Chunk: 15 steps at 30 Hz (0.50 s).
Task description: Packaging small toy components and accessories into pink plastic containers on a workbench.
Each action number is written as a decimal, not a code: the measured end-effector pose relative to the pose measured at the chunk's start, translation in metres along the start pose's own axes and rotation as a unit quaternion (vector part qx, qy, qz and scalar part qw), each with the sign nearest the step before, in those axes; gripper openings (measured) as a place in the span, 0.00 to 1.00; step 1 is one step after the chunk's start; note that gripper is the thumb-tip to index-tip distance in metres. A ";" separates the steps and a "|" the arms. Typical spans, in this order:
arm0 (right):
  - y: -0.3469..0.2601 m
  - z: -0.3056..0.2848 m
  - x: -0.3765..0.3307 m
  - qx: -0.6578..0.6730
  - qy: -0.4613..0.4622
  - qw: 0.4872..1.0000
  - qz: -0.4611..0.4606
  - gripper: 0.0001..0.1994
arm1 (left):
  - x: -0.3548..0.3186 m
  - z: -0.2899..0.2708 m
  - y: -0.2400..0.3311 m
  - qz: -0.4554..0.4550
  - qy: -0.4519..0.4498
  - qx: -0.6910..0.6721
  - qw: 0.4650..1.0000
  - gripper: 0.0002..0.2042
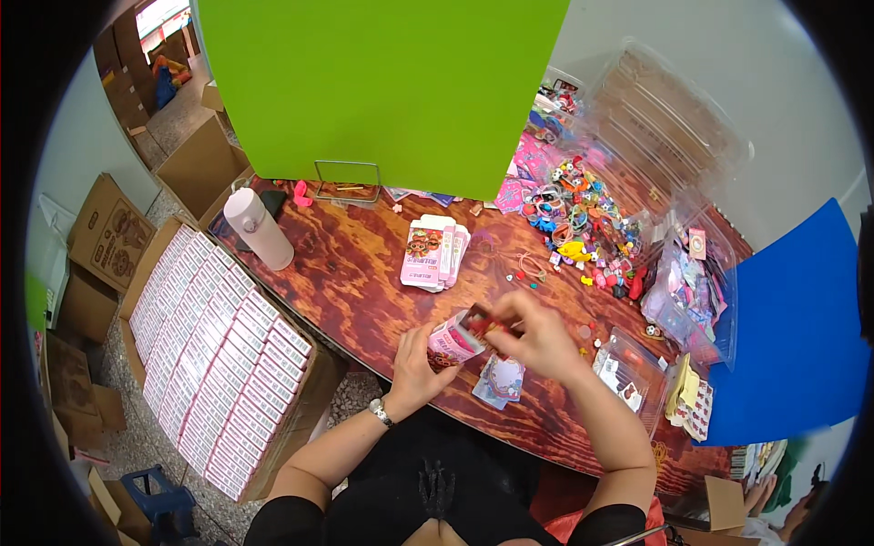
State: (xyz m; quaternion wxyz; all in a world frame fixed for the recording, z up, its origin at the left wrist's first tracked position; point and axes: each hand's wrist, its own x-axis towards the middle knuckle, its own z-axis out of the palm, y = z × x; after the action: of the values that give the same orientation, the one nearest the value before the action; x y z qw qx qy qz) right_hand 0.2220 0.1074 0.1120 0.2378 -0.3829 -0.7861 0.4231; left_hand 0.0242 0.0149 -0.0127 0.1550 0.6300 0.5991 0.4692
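Observation:
A small pink carton (pixel 450 344) with a printed cartoon figure stands tilted over the table's near edge. My left hand (pixel 415 373) is wrapped round its side. At its open top, my right hand (pixel 537 338) pinches a small dark and red piece (pixel 479 321); blur and the fingers hide what kind it is. Just below that hand lie a few printed cards (pixel 501 379). Beyond the carton, a stack of flattened pink cartons (pixel 433 255) rests on the red wood-grain table (pixel 346 246).
Left stands a large cardboard box (pixel 300 382) packed with rows of small cartons, near a pink bottle (pixel 259 229). Small colourful toys (pixel 578 214) lie heaped far right, beside a clear bin (pixel 696 300). A green board (pixel 382 91) and a blue board (pixel 792 318) rise around the table.

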 end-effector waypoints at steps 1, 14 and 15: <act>0.001 0.008 0.002 -0.040 -0.016 0.999 -0.031 0.12 | -0.001 0.000 0.000 0.007 0.003 0.010 1.000 0.38; 0.008 0.048 -0.008 -0.126 0.011 0.983 -0.136 0.15 | -0.006 -0.009 0.001 0.054 0.004 0.043 0.998 0.44; 0.007 0.049 -0.009 -0.103 -0.001 0.985 -0.137 0.14 | -0.006 -0.009 0.001 0.053 0.005 0.043 0.998 0.44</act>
State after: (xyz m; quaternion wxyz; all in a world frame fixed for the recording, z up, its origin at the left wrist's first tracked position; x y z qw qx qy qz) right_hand 0.1958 0.0788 0.0794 0.2524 -0.2937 -0.8706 0.3035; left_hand 0.0186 0.0060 -0.0093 0.0996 0.6645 0.5856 0.4535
